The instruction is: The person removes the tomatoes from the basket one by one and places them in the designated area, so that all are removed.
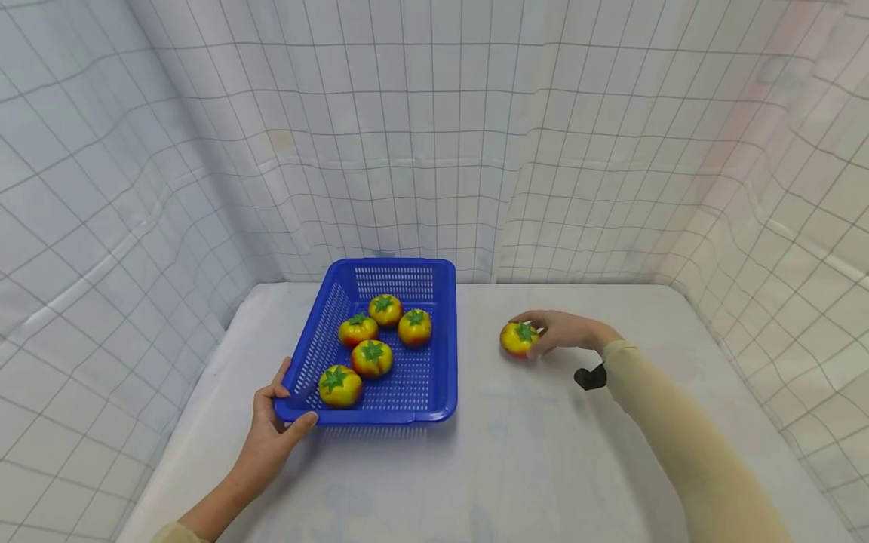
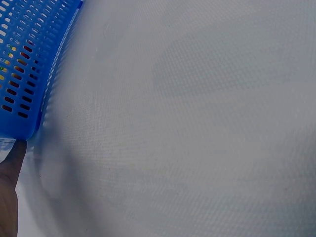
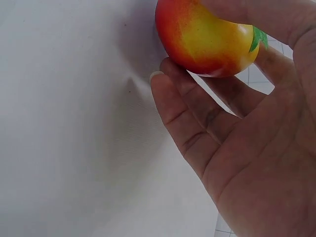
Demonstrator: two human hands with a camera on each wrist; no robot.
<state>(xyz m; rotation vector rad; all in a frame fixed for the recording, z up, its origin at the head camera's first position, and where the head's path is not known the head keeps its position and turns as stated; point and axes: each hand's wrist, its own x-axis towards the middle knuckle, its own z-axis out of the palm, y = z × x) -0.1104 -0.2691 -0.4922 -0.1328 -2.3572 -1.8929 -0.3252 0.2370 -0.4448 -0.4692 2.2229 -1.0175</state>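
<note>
My left hand [image 1: 266, 436] grips the near left corner of a blue plastic basket [image 1: 450, 354], its thumb over the rim. In the left wrist view, a finger [image 2: 15, 160] touches the basket's [image 2: 19, 116] slotted wall low at the corner. To the right of the basket, my right hand [image 1: 562, 332] holds a yellow and red tomato [image 1: 514, 341] with a green leafy top. The right wrist view shows the tomato [image 3: 212, 47] between the thumb and fingers of the right hand [image 3: 256, 143], close over the white surface.
Several similar tomatoes [image 1: 372, 359] lie inside the basket, mostly in its left half. The table [image 1: 516, 452] has a white cover. White gridded sheets [image 1: 434, 151] stand behind it and at both sides. A small black object [image 1: 589, 377] shows by the right sleeve.
</note>
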